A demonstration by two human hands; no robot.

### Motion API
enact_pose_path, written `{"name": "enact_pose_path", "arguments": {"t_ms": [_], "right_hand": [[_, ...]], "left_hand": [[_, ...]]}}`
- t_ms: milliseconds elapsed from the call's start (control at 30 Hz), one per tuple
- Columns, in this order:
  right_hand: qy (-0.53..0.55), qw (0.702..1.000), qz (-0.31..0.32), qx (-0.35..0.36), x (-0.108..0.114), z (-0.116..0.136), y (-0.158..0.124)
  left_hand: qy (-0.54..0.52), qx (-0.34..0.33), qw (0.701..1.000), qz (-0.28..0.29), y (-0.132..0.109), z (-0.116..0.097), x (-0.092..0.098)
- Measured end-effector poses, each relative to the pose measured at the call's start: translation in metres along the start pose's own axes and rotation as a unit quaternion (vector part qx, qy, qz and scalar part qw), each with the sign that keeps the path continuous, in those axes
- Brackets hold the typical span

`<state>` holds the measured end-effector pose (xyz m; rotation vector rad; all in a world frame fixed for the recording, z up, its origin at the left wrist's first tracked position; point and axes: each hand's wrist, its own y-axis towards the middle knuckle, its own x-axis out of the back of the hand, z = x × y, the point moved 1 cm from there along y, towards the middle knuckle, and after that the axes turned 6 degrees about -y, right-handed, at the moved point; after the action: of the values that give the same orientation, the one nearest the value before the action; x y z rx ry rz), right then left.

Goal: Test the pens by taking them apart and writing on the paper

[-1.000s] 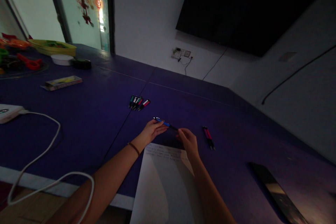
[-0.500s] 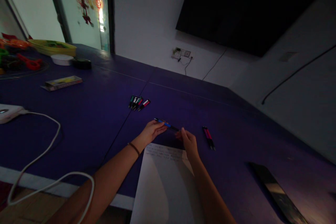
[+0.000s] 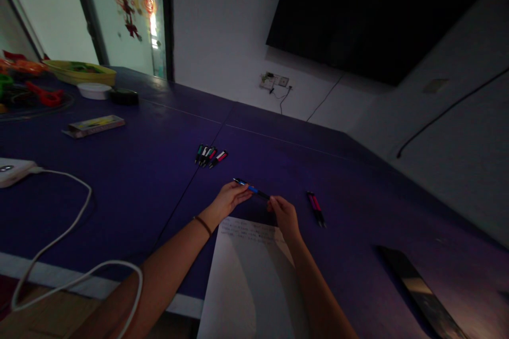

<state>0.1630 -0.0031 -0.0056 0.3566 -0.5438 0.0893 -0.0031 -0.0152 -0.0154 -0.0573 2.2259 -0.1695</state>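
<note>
Both hands hold one blue pen (image 3: pixel 251 188) just above the dark purple table (image 3: pixel 131 169). My left hand (image 3: pixel 229 199) pinches the pen's left part, and my right hand (image 3: pixel 283 214) grips its dark right end. Below the hands lies a white sheet of paper (image 3: pixel 248 280) with a few lines of writing along its top. Several pens (image 3: pixel 209 155) lie side by side further back on the table. Two pink pens (image 3: pixel 316 208) rest to the right of my right hand.
A white power strip (image 3: pixel 11 170) with a looping white cable (image 3: pixel 75 233) sits at the left. A flat box (image 3: pixel 94 125), a white lid (image 3: pixel 94 90), a yellow tray (image 3: pixel 77 71) and red scissors (image 3: pixel 45 96) are at the back left. A dark flat bar (image 3: pixel 417 288) lies at the right.
Hardly anything differs. My right hand shifted slightly along the pen's right end; my left hand and the pen stay where they were.
</note>
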Motion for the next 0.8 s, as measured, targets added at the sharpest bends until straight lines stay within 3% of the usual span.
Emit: {"name": "enact_pose_path", "arguments": {"t_ms": [167, 467, 667, 800], "right_hand": [[0.019, 0.999, -0.030, 0.001, -0.0025, 0.0030, -0.0021], [-0.079, 0.994, -0.035, 0.066, -0.0003, 0.0029, -0.0031], [-0.007, 1.000, 0.014, 0.017, 0.0008, -0.0006, -0.0027], [0.057, 0.998, -0.007, -0.018, 0.0013, 0.0011, -0.0019]], "left_hand": [[-0.009, -0.006, 1.000, -0.016, -0.0006, -0.0007, 0.0007], [0.013, -0.009, 1.000, -0.009, -0.0003, -0.0017, -0.0011], [0.044, -0.021, 0.998, 0.031, -0.0042, -0.0057, -0.0023], [0.037, -0.015, 0.999, 0.025, -0.0050, -0.0044, -0.0037]]}}
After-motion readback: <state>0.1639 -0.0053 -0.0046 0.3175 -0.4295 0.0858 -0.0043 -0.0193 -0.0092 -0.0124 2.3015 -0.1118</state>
